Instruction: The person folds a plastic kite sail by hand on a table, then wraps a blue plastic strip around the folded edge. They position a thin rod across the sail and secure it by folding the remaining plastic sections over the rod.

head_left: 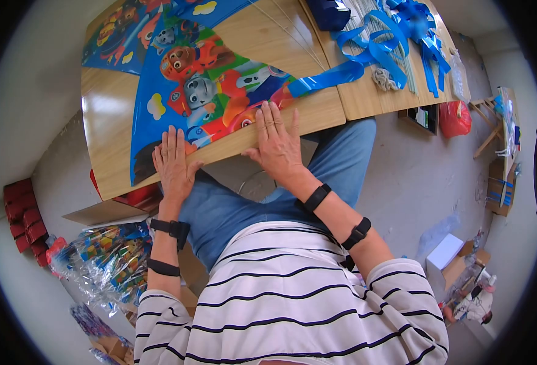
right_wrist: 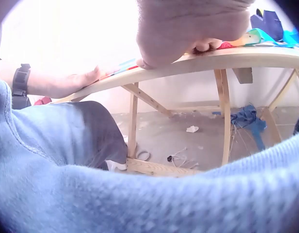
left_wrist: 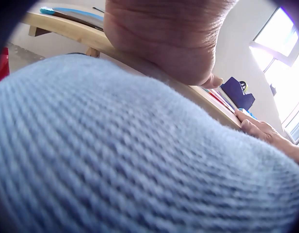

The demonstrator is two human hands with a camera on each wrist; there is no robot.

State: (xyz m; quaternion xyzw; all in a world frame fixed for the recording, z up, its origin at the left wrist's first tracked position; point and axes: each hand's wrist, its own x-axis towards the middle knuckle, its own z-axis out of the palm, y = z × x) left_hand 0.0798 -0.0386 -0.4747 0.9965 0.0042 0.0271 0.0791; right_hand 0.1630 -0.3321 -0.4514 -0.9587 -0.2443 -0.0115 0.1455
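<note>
A brightly printed cartoon kite (head_left: 201, 91) lies spread on the wooden table (head_left: 113, 152), with a blue ribbon tail (head_left: 335, 76) running off its right side. My left hand (head_left: 175, 164) rests on the kite's near left edge, fingers straight, beside its dark corner. Farther right, my right hand (head_left: 277, 146) lies with extended fingers, its fingertips on the near edge of the print. In the left wrist view the heel of the left hand (left_wrist: 164, 43) meets the table edge. The right wrist view has the right hand (right_wrist: 188, 34) over the rim, its fingers partly hidden.
Another printed kite (head_left: 107, 39) lies at the far left. Thin rods (head_left: 287, 27) cross the table behind. At the back right are heaped blue ribbons (head_left: 417, 27) and a dark blue box (head_left: 329, 13). A red bag (head_left: 455, 118) and an open box (head_left: 424, 117) stand below the table's right side.
</note>
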